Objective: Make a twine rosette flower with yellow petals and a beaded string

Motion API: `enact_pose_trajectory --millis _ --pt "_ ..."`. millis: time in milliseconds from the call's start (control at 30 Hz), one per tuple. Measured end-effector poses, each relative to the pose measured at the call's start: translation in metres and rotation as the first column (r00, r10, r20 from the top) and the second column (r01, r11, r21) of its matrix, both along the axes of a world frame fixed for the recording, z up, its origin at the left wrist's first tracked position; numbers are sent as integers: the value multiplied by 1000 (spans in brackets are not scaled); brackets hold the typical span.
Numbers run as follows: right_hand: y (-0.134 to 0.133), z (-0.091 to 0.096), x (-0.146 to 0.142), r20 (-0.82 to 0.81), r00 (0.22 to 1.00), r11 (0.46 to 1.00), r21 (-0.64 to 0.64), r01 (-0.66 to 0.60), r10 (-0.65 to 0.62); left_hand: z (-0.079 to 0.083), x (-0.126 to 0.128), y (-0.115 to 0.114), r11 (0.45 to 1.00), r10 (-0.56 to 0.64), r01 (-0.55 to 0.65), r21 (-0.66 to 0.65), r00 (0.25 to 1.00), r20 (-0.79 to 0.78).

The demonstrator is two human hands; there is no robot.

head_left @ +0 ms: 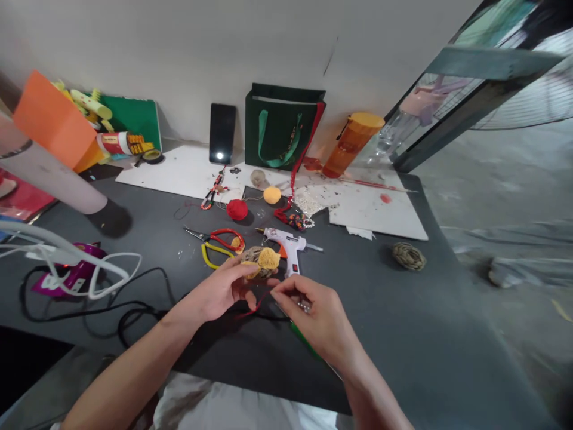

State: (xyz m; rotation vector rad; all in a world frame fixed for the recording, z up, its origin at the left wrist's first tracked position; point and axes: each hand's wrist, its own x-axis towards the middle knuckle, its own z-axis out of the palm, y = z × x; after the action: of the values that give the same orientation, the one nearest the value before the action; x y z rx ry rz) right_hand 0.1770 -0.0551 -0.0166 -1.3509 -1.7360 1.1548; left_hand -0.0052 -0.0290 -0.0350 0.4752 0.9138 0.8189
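Observation:
My left hand (228,289) is closed around a small yellow and brown yarn piece (268,260), with yellow knitted parts over a brown twine-like body. Just right of it, my right hand (308,304) has thumb and forefinger pinched together. A thin red thread (256,307) runs between the hands to those fingertips. Beyond my hands lie scissors (215,240) with one red and one yellow handle. A white glue gun (289,245) rests beside them, a glue stick poking out of its back. Under my right wrist, a green-edged object (307,340) is partly hidden.
Red (237,209) and yellow (272,194) yarn balls sit ahead, near a dark green gift bag (280,131), a phone (222,133) and an orange bottle (351,146). A brown twine bundle (408,256) lies right. Cables (120,280) and a purple device (74,269) occupy the left.

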Motion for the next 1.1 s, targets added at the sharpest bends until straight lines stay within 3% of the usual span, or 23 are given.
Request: enact_pose_trajectory --millis 100,300,533,767,933,1100 --pt "-1 -8 -6 11 998 997 46 56 -57 0 0 -2 1000 3 -3 -22 1000 -5" --pt "-5 -6 -13 -17 993 993 -16 119 -120 5 0 -5 996 -61 62 69 998 -13" --pt "-23 -13 -27 -188 962 960 -235 152 -199 4 -5 -10 989 -57 67 128 995 -84" --pt "-30 -32 -32 -213 949 921 -363 144 -233 3 -8 -11 966 -90 159 204 946 -310" --pt "-45 -42 -29 -240 952 944 -312 111 -192 -1 -8 -8 932 -84 226 283 894 -440" --pt "-62 -33 -13 -9 985 985 -25 170 -171 -7 -9 -7 899 -50 294 324 805 -592"
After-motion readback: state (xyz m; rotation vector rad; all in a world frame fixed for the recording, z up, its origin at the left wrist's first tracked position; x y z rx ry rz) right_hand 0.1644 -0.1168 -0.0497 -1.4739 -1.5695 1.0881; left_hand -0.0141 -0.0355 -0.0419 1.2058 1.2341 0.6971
